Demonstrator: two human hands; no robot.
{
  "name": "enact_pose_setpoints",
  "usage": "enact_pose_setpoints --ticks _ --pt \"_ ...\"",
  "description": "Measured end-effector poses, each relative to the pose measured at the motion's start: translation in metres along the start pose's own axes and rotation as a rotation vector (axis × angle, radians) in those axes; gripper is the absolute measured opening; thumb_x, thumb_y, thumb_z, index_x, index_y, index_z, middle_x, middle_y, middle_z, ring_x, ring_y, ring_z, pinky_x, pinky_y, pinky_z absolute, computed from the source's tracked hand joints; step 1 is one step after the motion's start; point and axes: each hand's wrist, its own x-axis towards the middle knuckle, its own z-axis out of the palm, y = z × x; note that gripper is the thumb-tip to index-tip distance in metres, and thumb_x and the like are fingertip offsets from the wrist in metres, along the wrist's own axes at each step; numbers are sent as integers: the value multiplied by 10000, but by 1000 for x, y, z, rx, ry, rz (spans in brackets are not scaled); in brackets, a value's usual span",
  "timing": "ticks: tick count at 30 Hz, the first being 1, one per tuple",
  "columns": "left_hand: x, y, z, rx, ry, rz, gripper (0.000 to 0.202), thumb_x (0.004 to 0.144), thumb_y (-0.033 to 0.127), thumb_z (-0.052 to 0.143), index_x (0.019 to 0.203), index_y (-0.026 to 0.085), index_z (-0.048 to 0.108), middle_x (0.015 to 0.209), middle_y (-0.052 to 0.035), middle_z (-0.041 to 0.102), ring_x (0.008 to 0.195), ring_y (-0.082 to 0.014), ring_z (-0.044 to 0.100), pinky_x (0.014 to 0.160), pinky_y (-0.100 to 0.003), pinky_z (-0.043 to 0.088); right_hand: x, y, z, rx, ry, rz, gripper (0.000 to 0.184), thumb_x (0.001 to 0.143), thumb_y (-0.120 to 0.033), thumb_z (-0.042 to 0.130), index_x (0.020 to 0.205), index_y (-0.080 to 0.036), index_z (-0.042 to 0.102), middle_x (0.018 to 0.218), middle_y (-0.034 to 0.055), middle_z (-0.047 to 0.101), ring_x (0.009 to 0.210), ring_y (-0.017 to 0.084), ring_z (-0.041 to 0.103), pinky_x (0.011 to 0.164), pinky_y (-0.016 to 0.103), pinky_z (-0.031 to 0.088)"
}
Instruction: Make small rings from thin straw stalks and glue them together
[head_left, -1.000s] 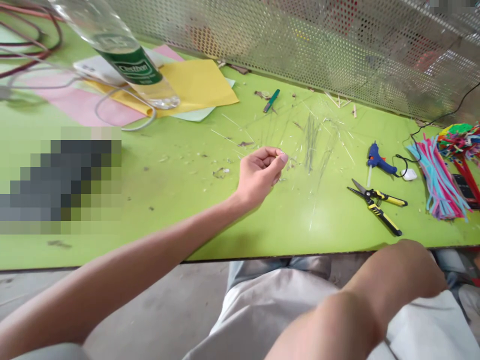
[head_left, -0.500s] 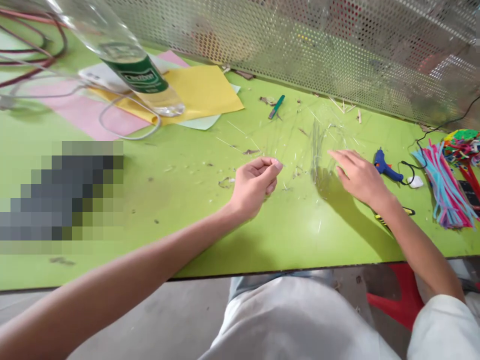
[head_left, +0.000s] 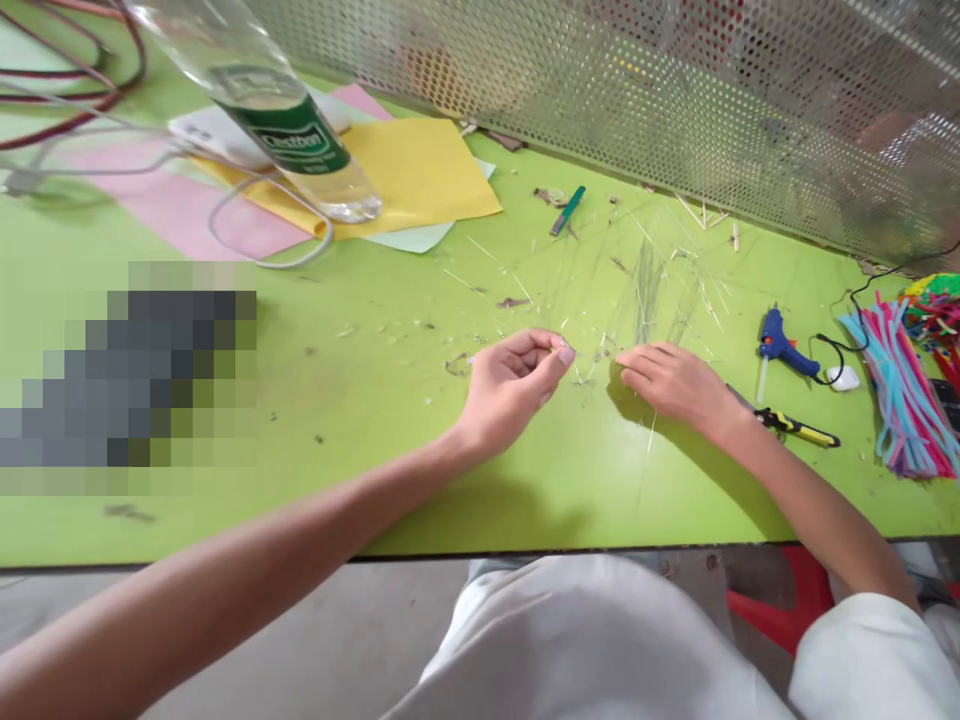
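While the left hand (head_left: 517, 390) pinches what seems a glue thread (head_left: 573, 354), the open right hand (head_left: 675, 385) rests beside wispy strands (head_left: 649, 290).

A craft workshop is indicated. Entered as evidence: a lime-green laminate workbench (head_left: 360, 500), backed by a perforated silver metal screen (head_left: 637, 90); a blue hot-glue gun (head_left: 780, 345); yellow-and-black metal snips (head_left: 795, 428); bundled multicoloured chenille pipe cleaners (head_left: 900, 395); a yellow card sheet (head_left: 420, 175); scattered thin pale strands (head_left: 649, 290).
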Motion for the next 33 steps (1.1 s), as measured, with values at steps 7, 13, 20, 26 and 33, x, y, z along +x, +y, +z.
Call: enact_pose_setpoints --ticks 7,13,20,26,33 --pt "11 -3 -3 -56 34 72 332 707 375 888 833 181 650 502 90 496 379 -56 368 367 -192 260 5 -11 -17 -7 -111 29 224 1037 -51 613 1209 -131 732 1093 95 788 1033 241 712 883 360 495" --pt "9 -2 0 -15 9 60 362 701 402 903 823 182 642 498 84 500 392 -57 376 386 -185 265 18 -21 -24 -2 -216 80 170 1055 -75 580 1115 -139 726 1060 106 758 1045 252 699 884 378 477" --pt "8 0 0 20 3 71 417 727 478 932 842 181 662 479 78 505 400 -65 366 390 -199 254 16 -26 -9 67 -189 186 172 1034 -82 587 1138 -126 717 1078 127 760 1057 265 689 868 384 465" --pt "8 -3 1 18 3 56 478 698 533 958 844 177 673 472 77 505 394 -67 357 387 -206 250 35 -32 -9 209 -15 308 251 1121 -241 540 1173 -126 757 1106 145 775 1081 271 682 903 394 481" --pt "6 -2 2 25 11 56 503 661 529 992 839 177 681 477 76 513 396 -69 364 384 -207 249 58 -37 -13 265 -167 297 218 1112 -160 511 1118 -124 726 1125 133 742 1100 248 674 925 372 499"
